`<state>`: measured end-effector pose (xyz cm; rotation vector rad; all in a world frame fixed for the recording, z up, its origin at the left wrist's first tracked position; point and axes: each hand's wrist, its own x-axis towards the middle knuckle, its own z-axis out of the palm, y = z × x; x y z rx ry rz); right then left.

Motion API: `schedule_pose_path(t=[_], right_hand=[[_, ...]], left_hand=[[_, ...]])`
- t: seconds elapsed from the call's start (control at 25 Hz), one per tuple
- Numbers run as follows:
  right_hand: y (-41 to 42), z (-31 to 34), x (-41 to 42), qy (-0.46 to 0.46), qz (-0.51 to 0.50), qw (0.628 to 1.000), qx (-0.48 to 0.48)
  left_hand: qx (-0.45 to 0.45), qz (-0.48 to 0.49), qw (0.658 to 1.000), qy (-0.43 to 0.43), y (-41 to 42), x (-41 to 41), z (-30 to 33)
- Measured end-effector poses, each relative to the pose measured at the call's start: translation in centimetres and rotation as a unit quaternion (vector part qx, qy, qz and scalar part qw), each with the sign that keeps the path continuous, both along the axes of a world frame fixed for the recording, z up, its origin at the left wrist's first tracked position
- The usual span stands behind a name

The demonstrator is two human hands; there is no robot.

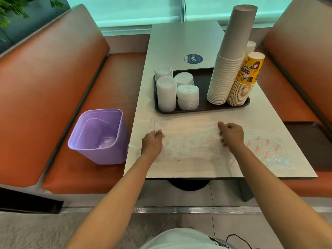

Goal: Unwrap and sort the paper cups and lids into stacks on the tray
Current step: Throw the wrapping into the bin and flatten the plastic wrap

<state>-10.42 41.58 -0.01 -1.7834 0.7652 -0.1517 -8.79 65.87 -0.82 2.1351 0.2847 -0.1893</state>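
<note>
A dark tray (203,81) on the table holds a tall stack of plain paper cups (228,65), a shorter stack of yellow printed cups (244,81) and several stacks of white and clear lids (187,97) at its left end. A clear plastic wrapper (190,142) with red print lies flat on the near part of the table. My left hand (152,142) pinches the wrapper near its left end. My right hand (231,134) grips it further to the right.
A purple bin (100,135) with some clear plastic inside stands on the orange bench seat left of the table. A second dark tray (310,141) lies on the right bench. A round sticker (193,58) marks the far tabletop.
</note>
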Motion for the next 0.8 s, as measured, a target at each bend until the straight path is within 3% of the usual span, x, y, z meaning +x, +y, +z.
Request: schedule_pose_path(t=[0.2, 0.24, 0.28, 0.36, 0.44, 0.56, 0.68, 0.8], right_hand=[[-0.3, -1.4, -0.1, 0.016, -0.017, 0.999, -0.047], [-0.4, -1.6, 0.1, 0.02, -0.023, 0.998, -0.049], [-0.4, -1.8, 0.3, 0.023, -0.031, 0.998, -0.051], [-0.4, -2.0, 0.5, 0.025, -0.039, 0.998, -0.041], [-0.1, -2.3, 0.6, 0.033, -0.028, 0.999, -0.007], [1.0, -2.6, 0.2, 0.098, 0.051, 0.994, -0.022], [1.5, -3.0, -0.2, 0.099, 0.075, 0.99, -0.064], [1.7, -3.3, -0.6, 0.08, 0.058, 0.992, -0.078]], left_hand=[[-0.037, 0.051, 0.997, 0.04, 0.5, 0.4, -0.4], [-0.003, 0.049, 0.998, 0.033, 0.4, 0.0, -0.3], [0.087, 0.032, 0.996, -0.01, 0.2, -0.4, -0.1], [0.261, -0.061, 0.948, -0.17, -0.8, -1.2, 0.1], [0.29, -0.235, 0.901, -0.222, -2.8, -1.5, 0.4], [0.326, -0.389, 0.857, -0.093, -4.8, -1.2, -1.0], [0.378, -0.382, 0.843, -0.009, -4.0, -0.4, -3.4], [0.401, -0.329, 0.855, 0.006, -1.6, 0.2, -4.5]])
